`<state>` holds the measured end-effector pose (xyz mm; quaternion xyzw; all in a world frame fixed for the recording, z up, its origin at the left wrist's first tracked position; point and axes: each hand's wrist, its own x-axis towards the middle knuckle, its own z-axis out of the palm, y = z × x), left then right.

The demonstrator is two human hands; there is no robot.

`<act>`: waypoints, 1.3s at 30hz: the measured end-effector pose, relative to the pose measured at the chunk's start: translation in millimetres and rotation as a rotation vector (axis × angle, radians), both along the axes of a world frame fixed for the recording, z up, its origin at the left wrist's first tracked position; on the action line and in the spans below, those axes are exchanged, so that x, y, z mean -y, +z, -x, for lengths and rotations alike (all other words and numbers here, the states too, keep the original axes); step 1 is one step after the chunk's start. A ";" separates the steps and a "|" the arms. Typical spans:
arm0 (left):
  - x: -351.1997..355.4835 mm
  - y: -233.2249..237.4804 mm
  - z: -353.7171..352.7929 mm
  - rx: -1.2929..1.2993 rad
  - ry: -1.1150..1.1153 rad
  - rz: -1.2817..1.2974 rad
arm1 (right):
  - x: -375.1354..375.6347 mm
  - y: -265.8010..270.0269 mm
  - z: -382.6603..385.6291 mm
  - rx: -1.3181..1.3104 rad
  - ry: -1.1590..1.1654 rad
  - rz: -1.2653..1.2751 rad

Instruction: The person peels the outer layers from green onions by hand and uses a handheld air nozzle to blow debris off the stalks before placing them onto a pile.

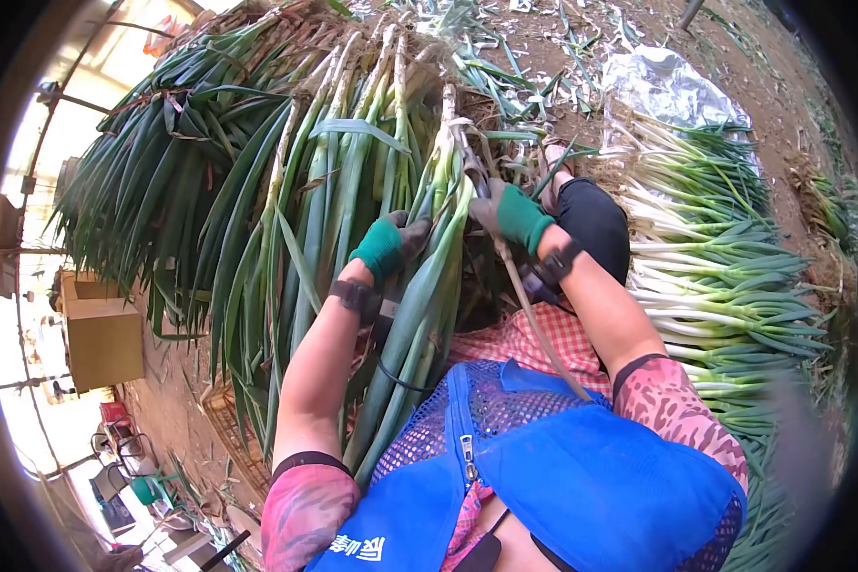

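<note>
My left hand [391,245], in a green and dark glove, has its fingers closed at the leaves of a large green onion [419,296] lying across my lap. My right hand [510,214], gloved the same way, is closed near the onion's pale stalk, beside a dark nozzle-like piece [477,172] on a thin hose [534,319]. What its fingers grip is hidden. Left of my hands lies a big heap of untrimmed green onions [343,172], some bound by a leaf band [360,128].
Cleaned onions [705,276] with white stalks lie in a long row at the right, by a silvery sheet [672,81]. Leaf scraps litter the soil at the top. A cardboard box [103,343] and a wicker basket [231,434] stand at the left.
</note>
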<state>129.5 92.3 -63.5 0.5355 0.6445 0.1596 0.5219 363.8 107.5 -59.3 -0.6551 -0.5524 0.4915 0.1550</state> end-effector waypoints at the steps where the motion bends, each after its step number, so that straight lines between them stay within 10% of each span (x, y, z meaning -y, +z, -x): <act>1: -0.3 -16.2 4.9 -0.007 0.021 -0.014 | 16.2 -2.0 -2.7 0.031 0.060 -0.095; 9: 4.8 -25.1 -14.8 -0.127 0.048 -0.046 | 106.1 31.4 -9.3 0.151 0.231 -0.019; 11: -6.9 -88.5 11.5 -0.195 -0.213 -0.184 | 95.8 12.2 -8.1 0.212 0.226 -0.091; 22: 12.9 -20.2 -12.0 0.208 0.166 0.051 | 92.2 53.0 -19.4 0.156 0.321 0.027; 33: 34.0 2.2 -11.2 0.068 0.062 0.036 | -69.5 -51.8 10.4 0.313 0.437 -0.261; 39: 37.9 9.1 -13.2 -0.061 0.025 0.015 | -49.3 -11.6 14.0 0.358 0.376 -0.247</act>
